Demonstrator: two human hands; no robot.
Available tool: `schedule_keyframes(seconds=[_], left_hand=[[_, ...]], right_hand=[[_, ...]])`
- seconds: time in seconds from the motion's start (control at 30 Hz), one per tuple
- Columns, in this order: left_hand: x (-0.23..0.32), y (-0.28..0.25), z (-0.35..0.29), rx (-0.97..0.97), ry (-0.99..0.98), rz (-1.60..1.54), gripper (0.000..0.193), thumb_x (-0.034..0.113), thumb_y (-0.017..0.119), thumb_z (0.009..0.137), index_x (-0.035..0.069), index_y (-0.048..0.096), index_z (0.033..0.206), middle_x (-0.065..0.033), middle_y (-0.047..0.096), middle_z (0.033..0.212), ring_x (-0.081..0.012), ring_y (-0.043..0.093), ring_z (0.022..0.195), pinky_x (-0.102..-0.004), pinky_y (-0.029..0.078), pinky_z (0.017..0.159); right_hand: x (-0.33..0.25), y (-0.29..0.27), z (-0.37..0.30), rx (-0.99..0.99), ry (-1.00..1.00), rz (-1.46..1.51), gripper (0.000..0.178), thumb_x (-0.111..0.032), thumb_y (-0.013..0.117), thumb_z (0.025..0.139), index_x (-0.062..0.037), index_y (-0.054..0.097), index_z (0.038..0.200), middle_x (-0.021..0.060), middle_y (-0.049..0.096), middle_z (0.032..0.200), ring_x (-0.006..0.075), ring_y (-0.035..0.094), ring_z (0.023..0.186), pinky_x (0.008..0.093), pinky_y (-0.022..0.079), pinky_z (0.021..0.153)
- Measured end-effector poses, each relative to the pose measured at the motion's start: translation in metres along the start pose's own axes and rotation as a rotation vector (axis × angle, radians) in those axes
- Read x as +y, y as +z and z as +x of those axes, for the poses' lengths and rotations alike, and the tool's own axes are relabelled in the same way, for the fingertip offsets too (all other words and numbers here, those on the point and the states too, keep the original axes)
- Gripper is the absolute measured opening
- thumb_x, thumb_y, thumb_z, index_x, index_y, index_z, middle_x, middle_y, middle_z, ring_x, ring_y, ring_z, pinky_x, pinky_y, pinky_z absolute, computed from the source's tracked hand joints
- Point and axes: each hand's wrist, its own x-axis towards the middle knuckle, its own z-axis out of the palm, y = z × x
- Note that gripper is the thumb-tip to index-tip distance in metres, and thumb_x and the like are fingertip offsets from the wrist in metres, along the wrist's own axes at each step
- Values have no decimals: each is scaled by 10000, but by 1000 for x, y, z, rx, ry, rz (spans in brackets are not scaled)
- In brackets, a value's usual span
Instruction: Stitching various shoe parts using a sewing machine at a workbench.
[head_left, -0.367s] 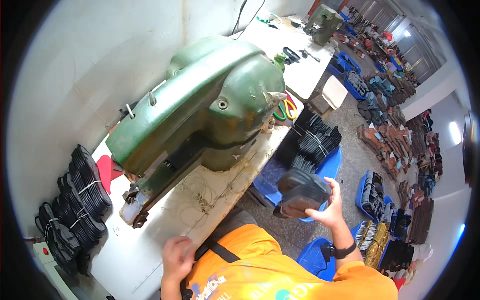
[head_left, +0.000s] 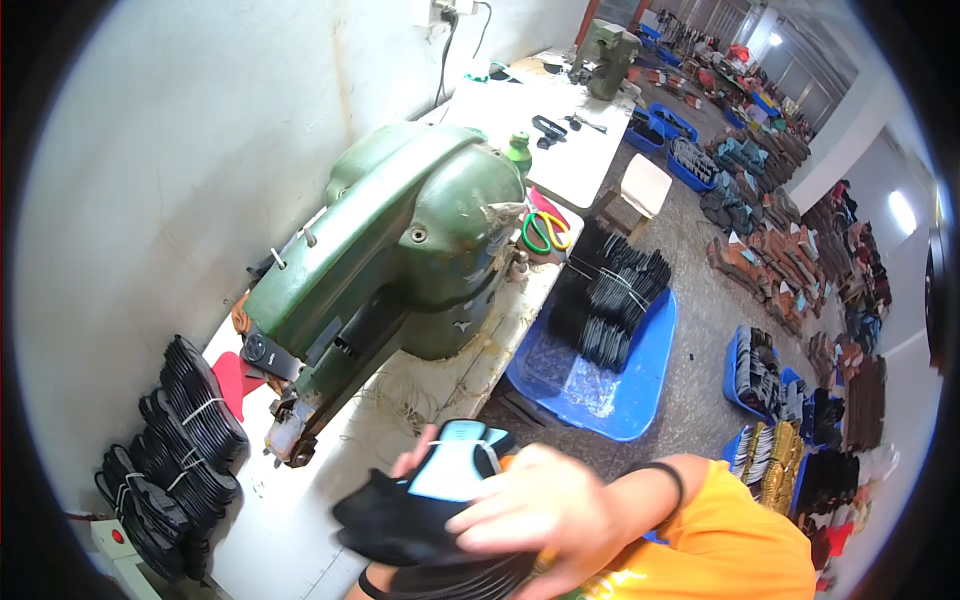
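Close in front of me, over the table's front edge, is a tied bundle of black flat pieces, blurred at its left end. A light blue piece with a white band across it lies on its upper side. My left hand holds the bundle from behind and below; only a few fingertips and the banded wrist show. My right hand grips the bundle's right side, its fingers over the top. The green sewing machine stands on the white table beyond the bundle.
Tied bundles of black sole-shaped pieces stack at the table's left. A blue tub on the floor at right holds more black bundles. Scissors lie behind the machine head. A stool and more tubs stand further back.
My right hand has brought the black bundle left from above the blue tub to the table's edge. My left hand has come onto it, and the view has shifted.
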Motion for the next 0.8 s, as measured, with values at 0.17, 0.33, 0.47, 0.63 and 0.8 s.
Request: schedule_keyframes(seconds=[0.17, 0.33, 0.47, 0.63, 0.8], left_hand=[[14, -107, -10, -128, 117, -810, 745, 615, 494, 967, 106, 431, 1507, -115, 455, 1529, -306, 453, 1389, -475, 364, 1166], [1, -123, -37, -76, 254, -690, 733, 615, 509, 955, 108, 452, 1482, -114, 484, 1500, -296, 481, 1353, -462, 381, 1151], [-14, -140, -56, -39, 365, -627, 724, 616, 521, 946, 109, 468, 1462, -114, 507, 1477, -287, 503, 1325, -452, 395, 1139], [-36, -153, -79, -11, 516, -540, 713, 616, 536, 935, 111, 489, 1437, -114, 536, 1448, -277, 530, 1289, -439, 412, 1124], [-41, -159, -121, 22, 867, -455, 702, 616, 551, 924, 113, 509, 1411, -114, 565, 1419, -266, 558, 1253, -427, 429, 1109]], right_hand=[[-12, 96, 70, 241, -329, 81, 326, -240, 466, 1042, -58, 662, 1230, 108, 693, 1124, 275, 671, 927, 398, 466, 730], [-24, 139, 81, 109, -483, 447, 582, -449, 445, 1055, 2, 548, 1409, 188, 616, 1358, 339, 608, 1209, 454, 469, 917], [17, 179, 75, -94, -274, 485, 1037, -708, 596, 877, 47, 336, 1538, 248, 402, 1553, 437, 433, 1389, 523, 391, 1083], [15, 230, 67, -224, -212, 334, 1073, -739, 612, 847, 1, 311, 1563, 260, 349, 1583, 483, 379, 1412, 569, 356, 1118], [4, 232, 91, -406, -202, 105, 969, -691, 464, 916, 26, 307, 1549, 435, 199, 1557, 592, 276, 1436, 617, 262, 1172]])
